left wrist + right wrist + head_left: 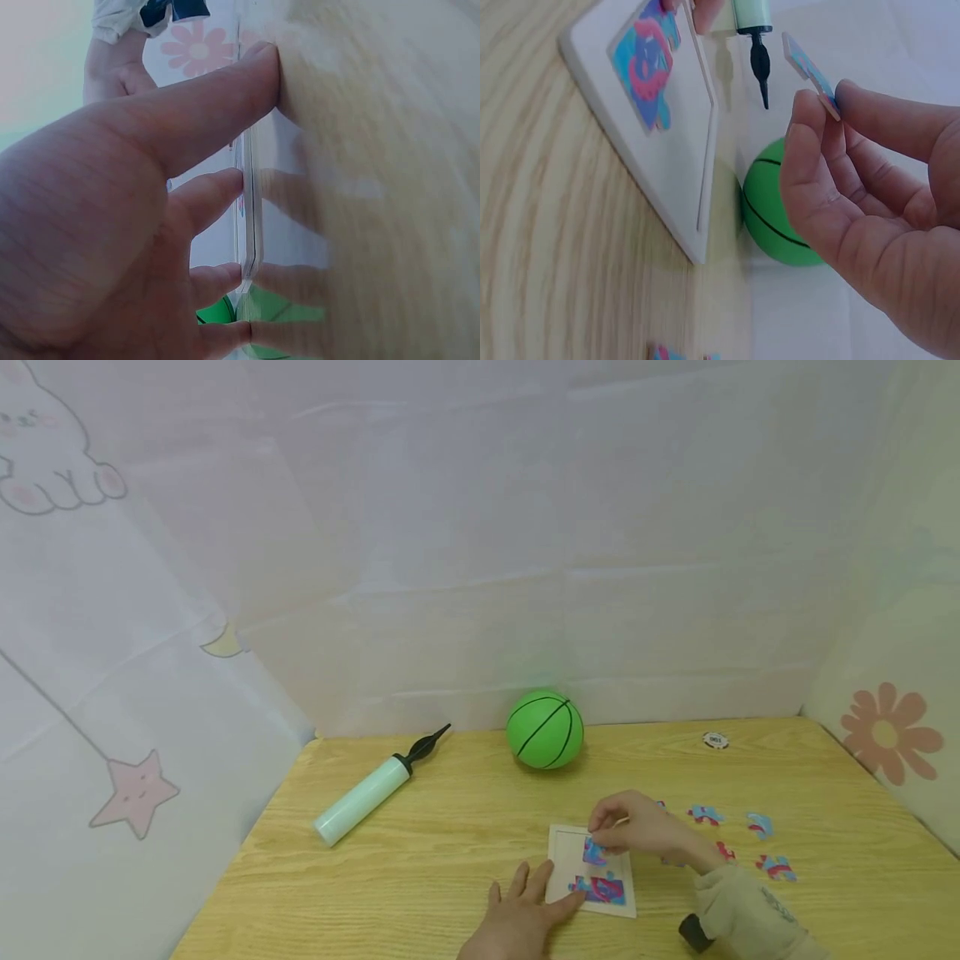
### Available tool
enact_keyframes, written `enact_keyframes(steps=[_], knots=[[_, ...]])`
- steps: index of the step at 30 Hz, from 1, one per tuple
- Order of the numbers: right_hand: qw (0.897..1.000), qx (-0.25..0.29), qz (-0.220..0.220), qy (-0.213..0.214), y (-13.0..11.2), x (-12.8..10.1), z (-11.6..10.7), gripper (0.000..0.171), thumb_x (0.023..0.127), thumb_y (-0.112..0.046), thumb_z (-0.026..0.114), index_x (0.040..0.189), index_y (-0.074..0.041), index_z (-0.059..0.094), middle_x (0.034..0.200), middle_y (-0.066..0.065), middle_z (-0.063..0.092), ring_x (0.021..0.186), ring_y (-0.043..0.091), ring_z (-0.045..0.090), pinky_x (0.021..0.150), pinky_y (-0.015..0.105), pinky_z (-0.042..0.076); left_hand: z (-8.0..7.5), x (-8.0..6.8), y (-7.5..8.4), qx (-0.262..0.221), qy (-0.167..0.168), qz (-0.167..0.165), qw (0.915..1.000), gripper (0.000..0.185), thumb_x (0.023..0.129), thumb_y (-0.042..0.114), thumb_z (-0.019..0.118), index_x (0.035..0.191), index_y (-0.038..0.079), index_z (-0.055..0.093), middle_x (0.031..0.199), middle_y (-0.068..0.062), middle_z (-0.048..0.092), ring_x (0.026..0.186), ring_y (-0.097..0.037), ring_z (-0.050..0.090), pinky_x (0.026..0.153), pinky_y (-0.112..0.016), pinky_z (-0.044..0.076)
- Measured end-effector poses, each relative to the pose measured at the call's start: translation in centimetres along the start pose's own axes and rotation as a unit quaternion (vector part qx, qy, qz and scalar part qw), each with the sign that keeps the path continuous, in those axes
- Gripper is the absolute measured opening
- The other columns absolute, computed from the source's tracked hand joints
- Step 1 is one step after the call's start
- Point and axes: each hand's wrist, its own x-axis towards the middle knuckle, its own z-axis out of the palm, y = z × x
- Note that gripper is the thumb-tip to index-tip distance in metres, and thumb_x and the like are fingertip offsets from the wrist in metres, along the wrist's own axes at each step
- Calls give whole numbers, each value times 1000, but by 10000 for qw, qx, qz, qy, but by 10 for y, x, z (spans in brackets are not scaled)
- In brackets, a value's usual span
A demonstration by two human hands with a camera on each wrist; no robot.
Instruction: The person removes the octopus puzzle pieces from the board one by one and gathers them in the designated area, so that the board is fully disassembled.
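Observation:
A white puzzle tray (562, 881) lies on the table with joined blue, purple and pink puzzle pieces (609, 888) in its near part. Above it, my right hand (637, 825) pinches a single puzzle piece (810, 71) between thumb and forefinger; in the right wrist view the piece is tilted, raised over the tray. My left hand (517, 918) is spread at the tray's left side, its thumb over the near pieces and its fingertips right at the tray's edge. In the left wrist view those fingers (214, 199) reach out straight along the tabletop.
Several loose puzzle pieces (776, 867) are scattered right of the tray, partly behind my right forearm. A green ball (545, 729) sits at the back, with a hand pump (363, 799) to its left. A round chip (716, 741) lies at the back right.

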Motion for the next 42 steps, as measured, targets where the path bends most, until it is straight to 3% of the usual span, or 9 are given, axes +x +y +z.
enact_keyframes(steps=[7,11,14,18,21,30,36,42], knots=[[9996,-232,-89,140,3,-24,-20,16,91,-12,66,96,4,64,89,11,62,82,22,64,73,38,56,0,1,1,-91,-38,-74,9999,80,69,68,69,141,53,37,155,-2,28,139,-39,27,99,-67,30],[9982,-482,-313,167,9,-38,-30,15,93,-13,63,95,1,64,86,13,62,67,14,59,59,32,54,1,0,1,-75,4,-67,9999,80,69,67,69,141,52,38,154,-2,28,139,-39,27,99,-66,30],[9978,-554,-349,140,15,-48,-37,15,94,-14,62,94,1,63,85,13,62,63,12,57,55,31,52,0,1,1,-78,-23,-85,9999,81,69,67,70,141,53,37,155,-1,27,140,-39,26,100,-66,30],[9983,-536,-186,135,24,-60,-44,16,94,-15,62,96,1,62,88,11,61,77,17,61,68,33,56,1,1,0,-71,-36,-65,9999,81,69,66,70,141,53,36,155,-1,27,140,-38,26,100,-66,29],[9987,-485,-161,86,30,-68,-47,17,94,-14,61,98,3,61,90,11,61,81,17,61,69,32,56,2,1,-2,-115,-25,-26,9999,81,69,67,70,142,53,36,155,-2,26,140,-39,25,99,-67,29],[9999,-138,19,-26,45,-84,-49,20,94,-11,60,103,7,61,96,12,64,76,12,61,64,27,54,5,1,-4,-241,7,16,9997,82,69,68,69,142,52,36,155,-2,26,140,-40,24,99,-69,28],[9996,89,57,-263,54,-87,-45,16,94,-8,59,100,7,61,86,7,64,67,5,57,58,19,49,5,2,-4,-228,45,50,9997,81,69,68,69,142,52,37,155,-2,26,140,-40,25,98,-69,29],[9989,-391,32,-243,54,-88,-41,11,92,-7,61,95,3,63,83,2,62,66,3,53,59,20,47,5,3,-4,-216,69,65,9997,82,68,67,70,142,52,37,155,-2,26,140,-40,25,98,-68,29]])
